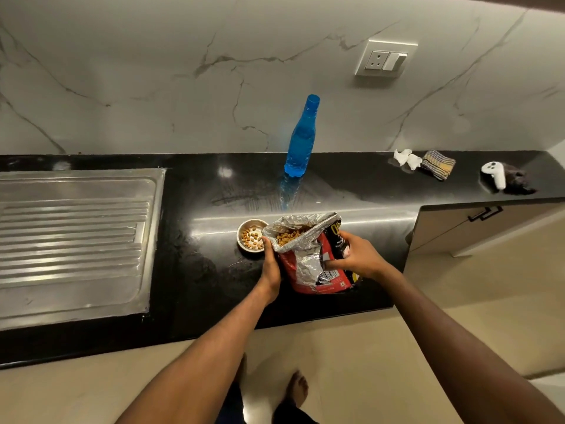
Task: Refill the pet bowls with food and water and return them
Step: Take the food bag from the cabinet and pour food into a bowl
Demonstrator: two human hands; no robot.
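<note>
Foil-lined red kibble bag point(308, 258) is tipped w/ its open mouth just beside the steel bowl point(251, 238) on the black bench point(195, 270); bowl holds a few pieces. Food step underway, prob. needs more tilt. Left hand point(270, 264) grips bag's mouth edge, right hand point(354, 255) grips its side. Blue water bottle point(301, 139) stands behind, capped.

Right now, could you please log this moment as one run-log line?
step: filling food | left hand, right hand: gripping red foil kibble bag | small steel bowl: some kibble | blue plastic bottle: capped
</note>
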